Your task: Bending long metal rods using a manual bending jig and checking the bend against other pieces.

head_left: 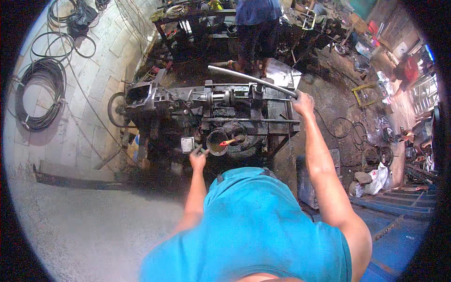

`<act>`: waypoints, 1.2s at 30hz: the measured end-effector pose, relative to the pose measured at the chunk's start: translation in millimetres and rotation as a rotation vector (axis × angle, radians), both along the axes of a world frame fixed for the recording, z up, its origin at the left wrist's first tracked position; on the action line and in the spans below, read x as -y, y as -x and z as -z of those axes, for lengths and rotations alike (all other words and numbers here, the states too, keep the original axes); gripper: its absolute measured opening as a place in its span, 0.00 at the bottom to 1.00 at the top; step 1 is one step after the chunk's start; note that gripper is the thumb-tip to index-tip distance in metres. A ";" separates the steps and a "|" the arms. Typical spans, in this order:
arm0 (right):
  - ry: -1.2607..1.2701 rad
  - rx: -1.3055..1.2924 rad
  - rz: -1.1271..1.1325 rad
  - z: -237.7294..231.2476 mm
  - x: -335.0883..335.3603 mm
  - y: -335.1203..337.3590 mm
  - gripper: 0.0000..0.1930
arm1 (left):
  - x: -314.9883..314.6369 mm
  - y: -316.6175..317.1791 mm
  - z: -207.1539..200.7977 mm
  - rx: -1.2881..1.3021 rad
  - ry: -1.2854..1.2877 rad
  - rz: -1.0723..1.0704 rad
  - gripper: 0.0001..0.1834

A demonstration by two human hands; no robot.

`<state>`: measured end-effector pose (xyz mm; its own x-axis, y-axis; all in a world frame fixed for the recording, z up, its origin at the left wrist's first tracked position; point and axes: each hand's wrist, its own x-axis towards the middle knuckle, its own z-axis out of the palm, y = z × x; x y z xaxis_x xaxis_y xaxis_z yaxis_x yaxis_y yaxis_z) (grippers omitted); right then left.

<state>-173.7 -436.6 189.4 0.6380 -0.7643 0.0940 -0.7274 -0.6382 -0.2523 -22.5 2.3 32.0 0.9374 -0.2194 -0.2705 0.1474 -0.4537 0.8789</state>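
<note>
My right hand point(303, 102) is closed around the near end of a long pale metal pipe point(249, 77). The pipe slants up to the left, above the right end of a dark, greasy lathe-like machine point(211, 98). Low at the machine's front, my left hand point(199, 159) has its fingers apart, and I see nothing held in it. Just beside it is a round container point(217, 151) with a brush point(228, 142), red at one end, lying across it. A small pale square box point(187, 144) sits just beyond the left fingertips.
A handwheel point(117, 110) juts from the machine's left end, near a block wall hung with coiled cable point(40, 94). Another person point(257, 28) stands behind the machine by a cluttered bench. On the right lie a yellow frame point(366, 95), hoses and a white sack point(377, 179).
</note>
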 end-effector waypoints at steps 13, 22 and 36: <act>0.020 0.062 -0.015 8.5 4.5 2.4 0.16 | -6.5 -5.8 26.5 -0.056 0.045 -0.016 0.29; 0.035 0.063 -0.008 7.6 1.5 4.4 0.16 | -4.6 -0.2 9.2 -0.028 0.071 -0.021 0.25; 0.079 0.065 -0.028 8.7 2.9 3.7 0.15 | -5.1 0.7 15.1 -0.097 0.103 -0.028 0.25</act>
